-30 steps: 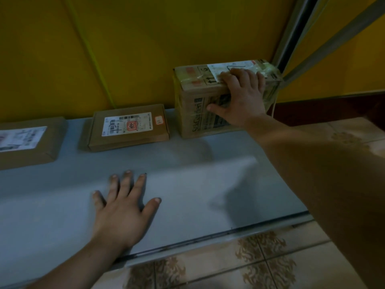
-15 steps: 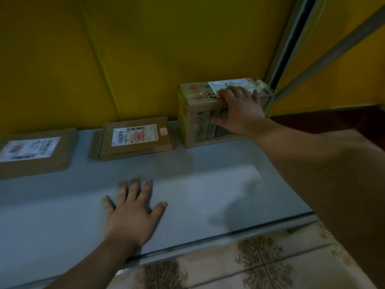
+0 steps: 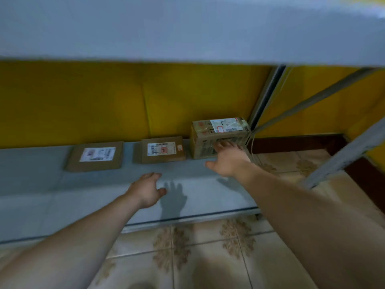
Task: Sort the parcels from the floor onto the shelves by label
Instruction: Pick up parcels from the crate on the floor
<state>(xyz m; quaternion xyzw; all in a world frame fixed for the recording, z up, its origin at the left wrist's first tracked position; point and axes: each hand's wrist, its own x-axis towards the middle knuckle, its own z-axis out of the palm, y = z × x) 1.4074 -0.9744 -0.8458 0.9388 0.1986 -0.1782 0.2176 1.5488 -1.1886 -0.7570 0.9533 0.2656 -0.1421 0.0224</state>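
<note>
Parcels stand three in a row along the far edge of the lower grey shelf, against the yellow wall: a left flat parcel, a middle flat parcel just to its right, and a tall box at the right end beside the upright post. The right hand reaches to the near face of the tall box, fingers straight and spread. Blur hides whether they touch it. The left hand hangs above the near part of the shelf, fingers loosely bent, holding nothing.
</note>
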